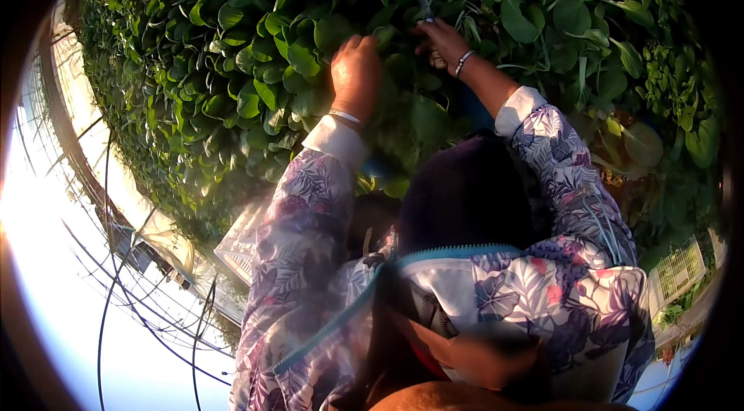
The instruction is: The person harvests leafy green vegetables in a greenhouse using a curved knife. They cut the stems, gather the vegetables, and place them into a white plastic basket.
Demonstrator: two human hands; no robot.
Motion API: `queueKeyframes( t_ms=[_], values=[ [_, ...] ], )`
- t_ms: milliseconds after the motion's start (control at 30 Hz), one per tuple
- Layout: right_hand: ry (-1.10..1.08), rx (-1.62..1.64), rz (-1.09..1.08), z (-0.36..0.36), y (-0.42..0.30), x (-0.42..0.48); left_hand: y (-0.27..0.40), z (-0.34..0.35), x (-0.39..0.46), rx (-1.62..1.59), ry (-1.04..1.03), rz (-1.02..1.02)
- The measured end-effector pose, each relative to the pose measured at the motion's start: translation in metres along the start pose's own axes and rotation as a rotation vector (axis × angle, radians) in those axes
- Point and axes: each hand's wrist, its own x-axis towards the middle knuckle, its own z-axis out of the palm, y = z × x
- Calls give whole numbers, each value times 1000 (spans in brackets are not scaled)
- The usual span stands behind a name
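Note:
Dense leafy green plants [256, 73] with rounded leaves fill the ground before me. My left hand [356, 71] reaches in among them, back of the hand up, its fingertips hidden by the leaves; what it holds cannot be made out. To its right, my right hand [443, 47] has its fingers curled around the handle of a knife [423, 2], whose blade points away from me towards the leaves. Loose plants with pale stems [518, 18] lie just beyond and right of that hand.
A white plastic crate [241, 236] stands by my left arm, and another crate [677, 274] is at the lower right. A pale strip [87, 103] borders the plants on the left. Smaller-leaved plants [680, 62] grow at the far right.

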Motion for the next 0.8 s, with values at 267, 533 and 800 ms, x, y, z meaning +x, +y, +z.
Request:
queueKeyframes(
  t_ms=[267,533,800],
  values=[
    [-116,96,89,28,-6,-10,29,-27,-26,-97,-99,47],
    [-137,108,-163,27,-34,-63,49,-38,-10,-145,-245,64],
    [-14,-21,-280,18,-42,-61,58,-21,-15,-346,-416,-141]
  ],
)
